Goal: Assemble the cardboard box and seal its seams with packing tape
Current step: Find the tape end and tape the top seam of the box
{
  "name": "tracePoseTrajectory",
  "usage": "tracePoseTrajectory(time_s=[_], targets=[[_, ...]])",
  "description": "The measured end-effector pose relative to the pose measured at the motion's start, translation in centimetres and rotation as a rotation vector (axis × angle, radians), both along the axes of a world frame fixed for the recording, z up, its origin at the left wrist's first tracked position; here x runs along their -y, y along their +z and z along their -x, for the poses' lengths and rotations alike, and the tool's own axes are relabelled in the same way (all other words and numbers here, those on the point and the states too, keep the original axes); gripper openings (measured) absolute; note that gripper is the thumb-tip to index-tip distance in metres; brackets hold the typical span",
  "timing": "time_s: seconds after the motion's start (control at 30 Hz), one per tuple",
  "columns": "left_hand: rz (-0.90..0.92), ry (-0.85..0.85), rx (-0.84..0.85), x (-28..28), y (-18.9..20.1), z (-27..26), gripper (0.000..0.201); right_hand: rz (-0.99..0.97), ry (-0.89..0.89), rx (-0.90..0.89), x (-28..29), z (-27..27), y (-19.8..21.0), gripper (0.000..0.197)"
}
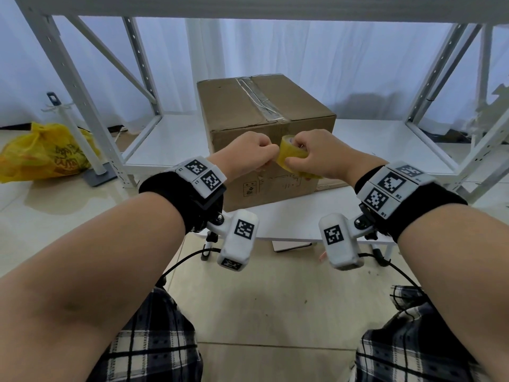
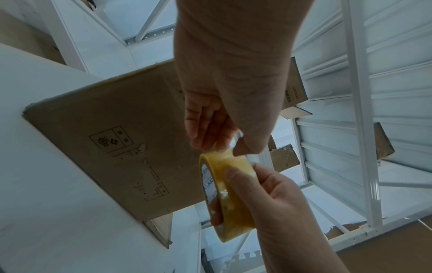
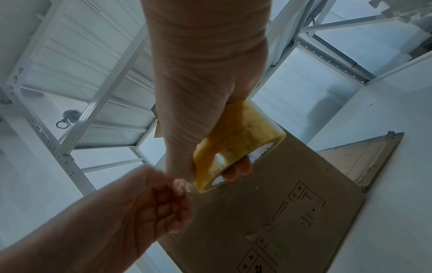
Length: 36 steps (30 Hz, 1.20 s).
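Box: one cardboard box on the white shelf; top seam already taped.
Tape: one tape roll, held in front of the box's near face.
Right hand: fingers curled through and round the roll.
Left hand: fingertips pinching the tape's free end at the roll.
Risk: the pinched end may slip, or tear into a sliver, if pulled askew.
Risk: loose tape may fold onto itself.
Elsewhere: one yellow bag on the floor.
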<state>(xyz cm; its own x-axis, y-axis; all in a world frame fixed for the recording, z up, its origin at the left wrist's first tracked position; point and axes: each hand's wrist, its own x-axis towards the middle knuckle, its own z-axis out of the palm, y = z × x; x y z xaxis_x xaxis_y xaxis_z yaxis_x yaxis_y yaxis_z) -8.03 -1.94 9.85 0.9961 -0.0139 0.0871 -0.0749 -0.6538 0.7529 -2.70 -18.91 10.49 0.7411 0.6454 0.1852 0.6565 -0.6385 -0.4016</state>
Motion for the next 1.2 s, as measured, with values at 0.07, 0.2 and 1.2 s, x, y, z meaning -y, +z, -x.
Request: tracePoseTrajectory(time_s=[0.07, 0.2, 1.2], targets=[[-0.016, -0.001, 0.015, 0.1, -0.1, 0.0, 0.025, -0.002, 0.012, -0.010, 0.0, 0.1, 0.0, 0.032], [0.060, 0.026, 0.039, -0.1, -0.3, 0.1, 0.019, -0.009, 0.021, -0.029, -0.1, 0.3, 0.1, 0.030], [0.031, 0.078, -0.053, -1.4, -0.4, 0.9, 0.013, -0.017, -0.022, -0.182, 0.7, -0.2, -0.9, 0.019]])
